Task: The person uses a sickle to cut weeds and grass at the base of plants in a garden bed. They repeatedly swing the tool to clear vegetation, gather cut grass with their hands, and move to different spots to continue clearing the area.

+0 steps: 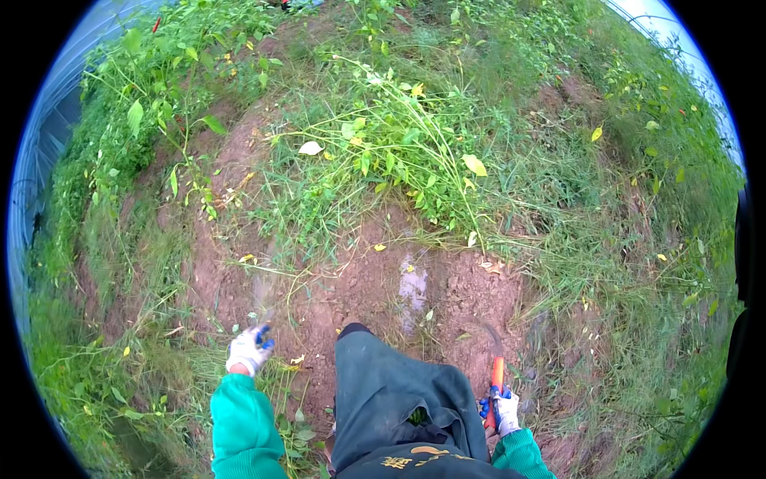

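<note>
My right hand [501, 409], in a white glove with blue-coated fingers, is closed around the orange handle of a sickle [498, 377] at the lower right. The sickle's thin curved blade points up and left over bare reddish soil. At the lower left, my left hand [250, 349], gloved the same way, is held over soil and cut grass with nothing in it. Ahead of me a leafy pepper plant [413, 143] lies toppled on a mat of grass, its stem end toward me.
Standing pepper plants [173, 120] grow at the upper left, and dense weeds [646, 239] line the right. A pale wet-looking patch [413, 287] lies on the soil ahead. Plastic greenhouse sheeting [45, 132] runs along the left edge.
</note>
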